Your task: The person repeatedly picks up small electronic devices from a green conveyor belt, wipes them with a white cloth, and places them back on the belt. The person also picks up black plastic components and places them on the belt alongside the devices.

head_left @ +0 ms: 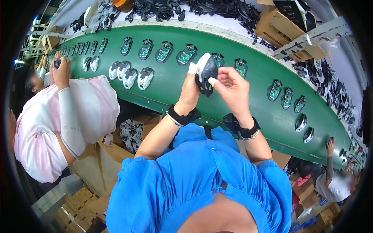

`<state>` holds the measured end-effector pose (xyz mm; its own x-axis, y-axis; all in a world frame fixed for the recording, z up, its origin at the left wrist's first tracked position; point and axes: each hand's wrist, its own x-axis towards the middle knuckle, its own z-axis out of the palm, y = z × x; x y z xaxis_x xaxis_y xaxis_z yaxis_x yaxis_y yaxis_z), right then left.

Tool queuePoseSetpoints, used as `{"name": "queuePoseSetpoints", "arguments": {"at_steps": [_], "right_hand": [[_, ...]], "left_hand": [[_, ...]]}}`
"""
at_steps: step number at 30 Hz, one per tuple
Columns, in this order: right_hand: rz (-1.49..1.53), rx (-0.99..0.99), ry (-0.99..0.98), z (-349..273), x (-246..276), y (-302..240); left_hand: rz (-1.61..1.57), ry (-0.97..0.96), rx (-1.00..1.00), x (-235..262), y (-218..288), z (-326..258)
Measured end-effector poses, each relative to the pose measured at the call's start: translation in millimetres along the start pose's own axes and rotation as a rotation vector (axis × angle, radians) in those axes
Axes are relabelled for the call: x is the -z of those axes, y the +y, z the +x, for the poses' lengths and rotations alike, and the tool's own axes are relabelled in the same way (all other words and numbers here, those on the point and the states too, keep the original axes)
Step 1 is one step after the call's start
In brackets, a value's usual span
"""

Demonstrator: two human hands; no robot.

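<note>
Above the belt's near side, a partly assembled black-and-white computer mouse (206, 72) is held up between my two hands. My left hand (188, 91) grips it along its white side, a white cover on the thumb tip. On the other side my right hand (235, 90) presses its white-covered thumb against the lower black part, the fingers curled behind. How far those fingers wrap round the mouse is hidden. Just behind the held mouse lies an open mouse base with a green circuit board (187, 54), and another board (218, 60) is partly covered.
Along the green conveyor belt (256, 108) lie several more open mouse bases. White-and-black mouse shells (145, 79) sit at its near left. Loose black parts (155, 9) heap on the far ledge beside a cardboard box (278, 29). A co-worker (74, 116) stands left; another (336, 184) is far right.
</note>
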<state>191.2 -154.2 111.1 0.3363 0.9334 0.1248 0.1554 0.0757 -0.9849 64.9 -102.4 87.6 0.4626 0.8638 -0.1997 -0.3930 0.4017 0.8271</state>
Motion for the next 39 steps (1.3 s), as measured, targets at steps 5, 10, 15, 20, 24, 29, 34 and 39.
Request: {"name": "queuePoseSetpoints", "arguments": {"at_steps": [5,10,15,20,24,29,34,39], "right_hand": [[-0.16,-0.027,0.062,-15,-1,-10],[-0.192,-0.027,0.073,-38,5,-12],[-0.252,0.044,0.084,-58,12,-26],[-0.168,-0.044,0.079,-59,20,-24],[0.111,-0.121,-0.125,-66,38,-24],[0.502,-0.076,-0.369,-58,72,-35],[0.445,-0.159,-0.436,-58,71,-40],[0.689,-0.576,-0.333,-73,60,23]], "left_hand": [[0.008,-0.043,-0.062,-6,-3,-18],[0.085,0.022,-0.16,-3,-27,-30],[0.098,0.023,-0.102,-13,-25,-46],[0.23,0.104,-0.163,-29,-16,-56],[0.34,-0.046,-0.303,-30,1,-68],[0.597,-0.195,-0.374,-36,11,-81],[0.542,-0.152,-0.262,-29,7,-94],[0.618,-0.12,0.129,-11,-16,-77]]}}
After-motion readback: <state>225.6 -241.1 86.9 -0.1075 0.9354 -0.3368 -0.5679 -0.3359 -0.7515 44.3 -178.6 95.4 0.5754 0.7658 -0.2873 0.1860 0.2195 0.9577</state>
